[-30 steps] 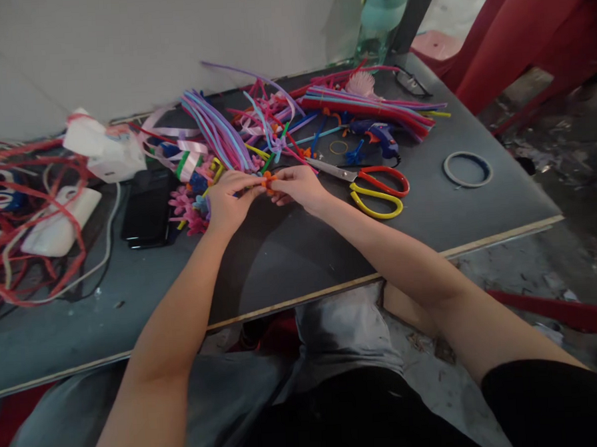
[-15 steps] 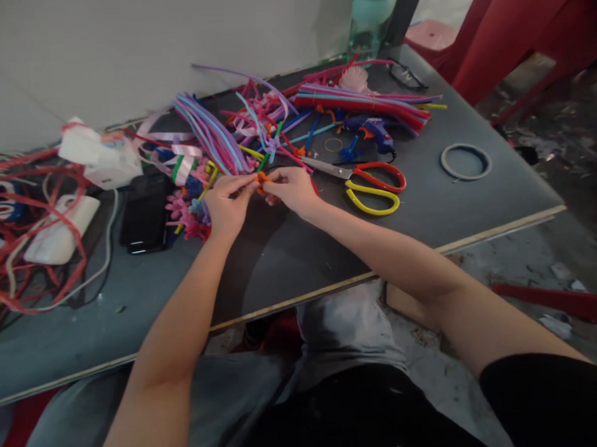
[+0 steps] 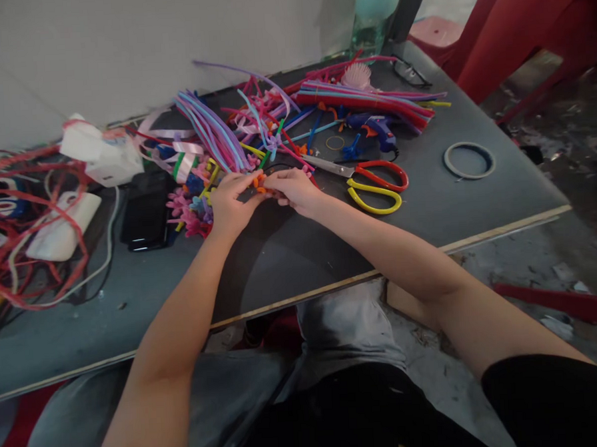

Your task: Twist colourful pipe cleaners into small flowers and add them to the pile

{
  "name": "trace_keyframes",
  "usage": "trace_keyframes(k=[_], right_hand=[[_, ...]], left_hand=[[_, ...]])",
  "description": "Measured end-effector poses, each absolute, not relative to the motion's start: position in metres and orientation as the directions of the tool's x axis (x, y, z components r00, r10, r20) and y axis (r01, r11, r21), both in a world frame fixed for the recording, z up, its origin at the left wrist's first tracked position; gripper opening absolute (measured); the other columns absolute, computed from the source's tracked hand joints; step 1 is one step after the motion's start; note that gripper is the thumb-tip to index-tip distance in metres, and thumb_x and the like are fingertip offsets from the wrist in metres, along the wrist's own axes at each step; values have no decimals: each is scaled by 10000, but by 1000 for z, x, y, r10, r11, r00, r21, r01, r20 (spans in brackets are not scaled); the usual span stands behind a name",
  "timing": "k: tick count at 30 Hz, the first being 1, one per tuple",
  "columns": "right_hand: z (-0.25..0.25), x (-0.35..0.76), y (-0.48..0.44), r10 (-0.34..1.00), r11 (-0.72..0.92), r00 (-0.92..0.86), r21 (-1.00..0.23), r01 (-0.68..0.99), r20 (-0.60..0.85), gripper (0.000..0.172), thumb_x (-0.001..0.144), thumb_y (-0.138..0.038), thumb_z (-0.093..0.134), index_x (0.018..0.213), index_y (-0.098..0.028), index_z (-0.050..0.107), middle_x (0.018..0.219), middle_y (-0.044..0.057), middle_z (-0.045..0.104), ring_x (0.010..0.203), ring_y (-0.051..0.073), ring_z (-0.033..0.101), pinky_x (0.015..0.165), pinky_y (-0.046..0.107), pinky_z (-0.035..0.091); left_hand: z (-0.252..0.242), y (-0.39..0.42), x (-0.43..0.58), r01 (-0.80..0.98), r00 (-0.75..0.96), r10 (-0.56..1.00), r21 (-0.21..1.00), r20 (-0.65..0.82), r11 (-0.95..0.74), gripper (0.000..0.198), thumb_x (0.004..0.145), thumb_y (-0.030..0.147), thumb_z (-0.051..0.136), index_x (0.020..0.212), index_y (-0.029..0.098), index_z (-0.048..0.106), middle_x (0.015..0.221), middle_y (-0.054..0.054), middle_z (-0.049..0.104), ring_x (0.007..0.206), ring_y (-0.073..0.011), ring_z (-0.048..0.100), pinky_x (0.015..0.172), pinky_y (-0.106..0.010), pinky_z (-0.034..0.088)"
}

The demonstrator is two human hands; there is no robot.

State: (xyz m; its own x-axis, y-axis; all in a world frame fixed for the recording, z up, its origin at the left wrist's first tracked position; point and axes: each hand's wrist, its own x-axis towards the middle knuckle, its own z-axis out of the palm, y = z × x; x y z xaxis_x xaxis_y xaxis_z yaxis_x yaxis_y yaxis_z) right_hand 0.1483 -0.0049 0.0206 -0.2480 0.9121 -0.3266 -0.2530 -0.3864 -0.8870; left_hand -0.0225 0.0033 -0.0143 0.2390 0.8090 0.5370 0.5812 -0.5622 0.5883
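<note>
Both hands met over the middle of the grey table (image 3: pixel 304 250), just in front of the heap of craft stuff. The left hand (image 3: pixel 232 203) and the right hand (image 3: pixel 294 189) were each closed to a narrow pinch, fingertips facing, with a small orange piece (image 3: pixel 259 181) nipped between them; it sat just above the tabletop, and its exact shape was too small to tell. A fingertip grip from both sides probably suited something that small and bendy, and the hands lay low, close to the board, which likely steadied them. The scissors (image 3: pixel 374 183) lay just beside the right hand with the red and yellow handles turned away from the pile, seemingly easy to reach. Pink flowers (image 3: pixel 185 213) sat bunched against the left hand, with a black phone (image 3: pixel 145 215) just beyond them. Farther back lay a long bundle of pipe cleaners (image 3: pixel 367 100) and a blue glue gun (image 3: pixel 376 129), and a ring (image 3: pixel 469 160) sat well apart near the right edge. A red cord tangle (image 3: pixel 18 218) sprawled at the far left. No brand, label or writing could be read on anything.
</note>
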Motion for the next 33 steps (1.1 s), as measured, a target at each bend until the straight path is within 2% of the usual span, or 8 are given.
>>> trace_keyframes(k=[8, 14, 18, 20, 23, 27, 29, 33], right_hand=[[17, 149, -4, 947, -304, -180, -924, -231, -267, 309, 870, -21, 660, 588, -142, 623, 458, -74, 492, 414, 12, 360, 374, 115, 293], [20, 153, -5, 932, -327, -244, -911, -251, -267, 315, 828, -228, 803, 600, -161, 595, 521, -61, 552, 421, 21, 465, 351, 121, 339], [19, 155, -2, 930, -307, -273, -927, -214, -245, 253, 862, -242, 772, 667, -153, 637, 580, -45, 609, 439, 27, 505, 345, 123, 369], [16, 155, -1, 935, -288, -264, -940, -182, -235, 282, 904, -293, 729, 677, -151, 641, 597, -31, 624, 457, 31, 515, 349, 120, 371], [12, 156, 0, 970, -194, -175, -972, -132, -170, 326, 960, -363, 648, 707, -157, 651, 638, -9, 642, 486, 45, 526, 383, 130, 394], [5, 158, -1, 999, 25, -37, -999, -35, 26, 288, 977, -391, 602, 805, -184, 705, 648, -19, 602, 525, 66, 531, 428, 152, 403], [2, 159, -1, 997, 73, -21, -997, 8, 73, 276, 964, -418, 616, 837, -197, 721, 649, -19, 585, 557, 79, 554, 447, 161, 401], [-1, 158, -1, 997, 73, -19, -995, 64, 72, 291, 941, -448, 639, 812, -198, 715, 637, -14, 575, 604, 98, 593, 475, 172, 409]], left_hand=[[-16, 2, -21, 556, 242, 795, 592, 557, -584, 314, 852, 401, 772, 1139, 273, 788, 969, -30, 758, 925, -198, 679, 891, -330, 557], [-18, 7, -23, 475, 215, 830, 688, 515, -550, 361, 843, 495, 779, 1146, 299, 787, 966, -22, 740, 906, -183, 683, 877, -307, 559], [-20, 10, -24, 444, 198, 858, 737, 474, -509, 402, 786, 533, 820, 1098, 280, 802, 999, -38, 747, 916, -185, 693, 830, -297, 576], [-23, 12, -23, 393, 180, 877, 784, 446, -480, 423, 769, 555, 826, 1067, 256, 806, 999, -45, 762, 905, -189, 708, 832, -310, 590], [-30, 18, -20, 250, 122, 907, 872, 404, -422, 482, 748, 611, 820, 1053, 239, 796, 997, -49, 784, 924, -207, 741, 860, -349, 613], [-39, 24, -18, 96, 45, 927, 922, 373, -376, 554, 676, 701, 822, 1002, 254, 796, 1024, -49, 796, 981, -231, 760, 877, -372, 631], [-39, 24, -18, 82, 39, 934, 930, 355, -357, 544, 658, 700, 835, 969, 255, 799, 1012, -46, 801, 972, -233, 765, 876, -374, 637], [-36, 21, -19, 128, 39, 936, 927, 349, -351, 475, 702, 623, 851, 982, 245, 791, 999, -42, 803, 965, -234, 768, 841, -363, 650]])
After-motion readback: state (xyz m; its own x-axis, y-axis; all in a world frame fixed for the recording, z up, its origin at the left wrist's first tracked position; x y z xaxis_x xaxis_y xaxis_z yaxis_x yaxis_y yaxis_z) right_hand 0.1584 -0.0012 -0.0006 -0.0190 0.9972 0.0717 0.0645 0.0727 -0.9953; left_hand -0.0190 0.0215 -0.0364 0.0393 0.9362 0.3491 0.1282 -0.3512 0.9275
